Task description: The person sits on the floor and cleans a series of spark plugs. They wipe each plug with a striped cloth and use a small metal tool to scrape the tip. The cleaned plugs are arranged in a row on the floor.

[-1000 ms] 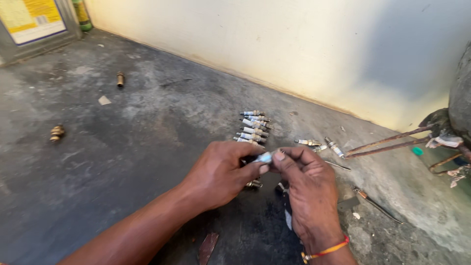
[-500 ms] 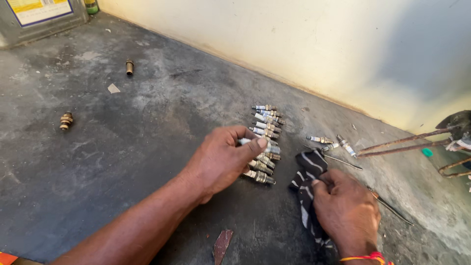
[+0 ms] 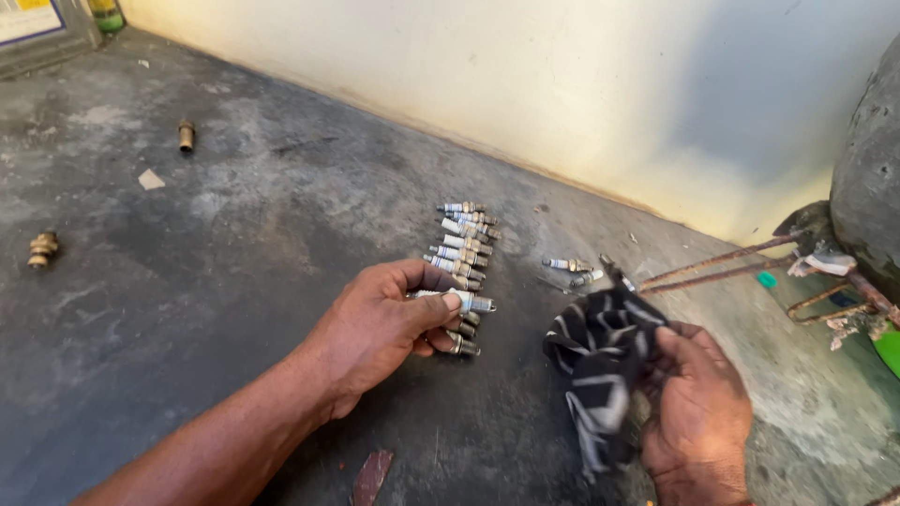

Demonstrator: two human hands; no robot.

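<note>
Head cam, only view. Left hand (image 3: 375, 328) was low over the grey concrete floor (image 3: 187, 309), fingers curled, thumb + forefinger pinching a white-ceramic spark plug w/ metal tip (image 3: 466, 301) lengthwise. Plug sat at the near end of a row of similar white-and-metal spark plugs (image 3: 461, 245) laid side by side on the floor, row running away toward the cream wall (image 3: 562, 84). Couldn't tell if the pinched plug was lifted clear or touching its neighbours. Another plug end (image 3: 461, 347) stuck out just under the fingers.

Right hand (image 3: 692, 408) was well apart to the right, fingers closed around a crumpled black cloth w/ white stripes (image 3: 595, 361); cloth bunched up above the fist and hanging below it.

Rest: two loose spark plugs (image 3: 574, 270) lay just beyond the cloth, near the wall base. Rusty metal rods (image 3: 712, 267) ran from there to the right, toward a dark rounded tyre-like object (image 3: 867, 169) at frame edge. Small green bit (image 3: 767, 279) beside the rods. Brass fitting (image 3: 42, 249) far left on the floor, a smaller brass piece (image 3: 187, 136) further back, pale scrap (image 3: 150, 179) betw. them. Reddish flat scrap (image 3: 372, 475) near the left forearm.
</note>
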